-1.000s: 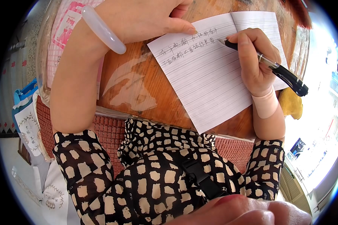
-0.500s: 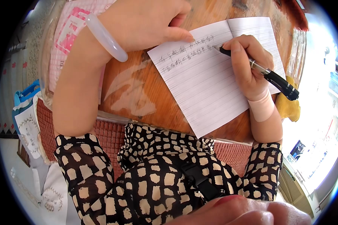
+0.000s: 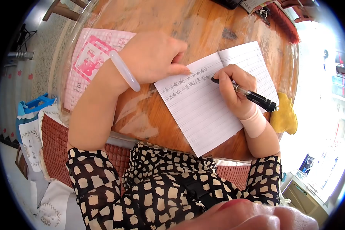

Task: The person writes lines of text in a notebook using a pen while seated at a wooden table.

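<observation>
A white lined sheet of paper (image 3: 203, 119) lies tilted on the wooden table (image 3: 203, 23), with a fold across its upper right and two handwritten lines near its top. My right hand (image 3: 239, 90) is closed around a black and silver pen (image 3: 260, 100). The pen's tip meets the sheet at the end of the second line. At the sheet's upper left edge rests my left hand (image 3: 157, 57), its thumb stretched onto the paper and apart from the loosely curled fingers. Nothing shows in its grip. A pale bangle (image 3: 124, 71) circles my left wrist.
A pink booklet (image 3: 90, 63) lies partly under my left forearm. Beyond the sheet's right side is a yellow cloth-like thing (image 3: 283, 115). A dark device (image 3: 228, 3), keys (image 3: 263, 13) and a red fringed thing (image 3: 283, 23) sit at the far right.
The view has shifted, so the table and both hands appear lower and more of the far side shows. The pen has moved slightly rightward along the second line. My left hand keeps its place on the paper's edge.
</observation>
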`<action>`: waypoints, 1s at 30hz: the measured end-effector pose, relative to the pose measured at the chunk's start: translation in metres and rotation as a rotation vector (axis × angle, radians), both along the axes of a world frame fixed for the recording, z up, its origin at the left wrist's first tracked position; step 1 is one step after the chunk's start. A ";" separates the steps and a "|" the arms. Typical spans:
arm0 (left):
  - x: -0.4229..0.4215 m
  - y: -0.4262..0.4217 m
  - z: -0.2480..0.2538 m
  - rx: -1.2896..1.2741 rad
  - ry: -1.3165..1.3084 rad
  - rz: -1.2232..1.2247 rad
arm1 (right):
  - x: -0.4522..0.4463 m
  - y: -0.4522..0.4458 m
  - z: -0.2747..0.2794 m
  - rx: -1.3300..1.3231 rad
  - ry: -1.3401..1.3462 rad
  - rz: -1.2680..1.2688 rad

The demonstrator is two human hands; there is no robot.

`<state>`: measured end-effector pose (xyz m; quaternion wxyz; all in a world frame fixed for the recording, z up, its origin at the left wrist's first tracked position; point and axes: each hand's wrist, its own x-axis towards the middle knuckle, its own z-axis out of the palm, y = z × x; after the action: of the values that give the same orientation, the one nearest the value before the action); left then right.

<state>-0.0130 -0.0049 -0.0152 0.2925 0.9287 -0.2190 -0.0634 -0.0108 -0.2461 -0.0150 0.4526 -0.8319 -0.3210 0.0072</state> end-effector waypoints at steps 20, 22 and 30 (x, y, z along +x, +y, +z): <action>0.000 0.000 0.002 0.052 0.009 0.007 | 0.001 0.001 0.000 0.012 0.013 0.020; 0.000 0.000 0.002 0.057 0.023 0.009 | 0.001 0.001 0.001 0.014 0.013 0.022; 0.001 -0.001 0.003 0.058 0.035 0.014 | 0.001 0.000 0.000 0.014 0.014 0.023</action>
<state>-0.0125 -0.0057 -0.0123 0.2696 0.9371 -0.2054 -0.0841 -0.0099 -0.2462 -0.0145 0.4604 -0.8249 -0.3275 0.0163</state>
